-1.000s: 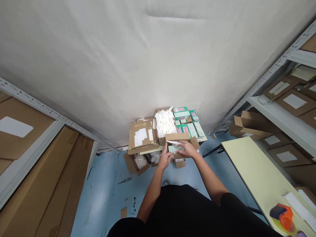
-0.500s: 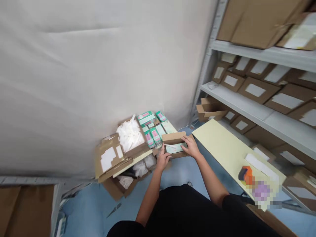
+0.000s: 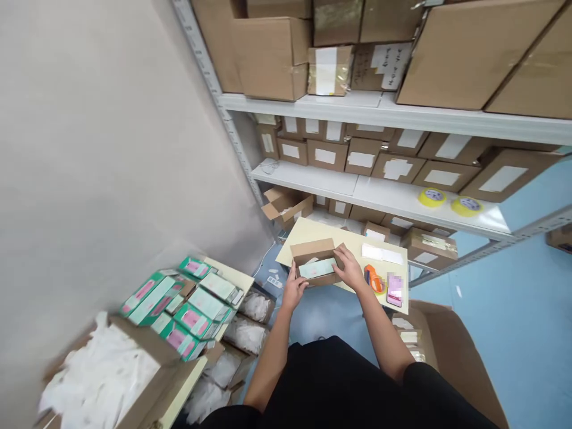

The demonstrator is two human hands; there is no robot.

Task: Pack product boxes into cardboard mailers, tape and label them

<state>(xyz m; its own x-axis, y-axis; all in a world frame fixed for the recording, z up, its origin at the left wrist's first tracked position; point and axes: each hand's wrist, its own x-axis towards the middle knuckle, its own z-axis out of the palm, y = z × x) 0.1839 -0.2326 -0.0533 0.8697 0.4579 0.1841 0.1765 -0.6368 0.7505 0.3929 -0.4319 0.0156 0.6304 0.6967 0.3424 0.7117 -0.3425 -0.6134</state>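
Note:
Between my two hands is a small open cardboard box [image 3: 311, 247], held at the near edge of a pale yellow table [image 3: 290, 244]. A pale green carton [image 3: 318, 269] lies inside it, and a small white piece shows behind the carton. My left hand [image 3: 295, 289] grips the cardboard box at its left end, thumb along the near side. My right hand [image 3: 349, 270] grips the right end, with its thumb reaching over the carton's end. An orange tape dispenser [image 3: 374, 281] and a partly pixelated pink-purple phone [image 3: 394, 290] lie to the right of my right hand.
White labels [image 3: 382, 254] lie farther back on the table. Behind it stands a metal shelf [image 3: 313, 177] with labelled boxes and two yellow tape rolls [image 3: 432, 197]. At left, green-and-pink cartons [image 3: 195, 319] sit by a box of white packets [image 3: 102, 375]. A large carton [image 3: 460, 351] stands right.
My view has swung right, from the wall and the left table toward the shelf. The cardboard box in my hands is now over the yellow table's edge, with both hands still on it.

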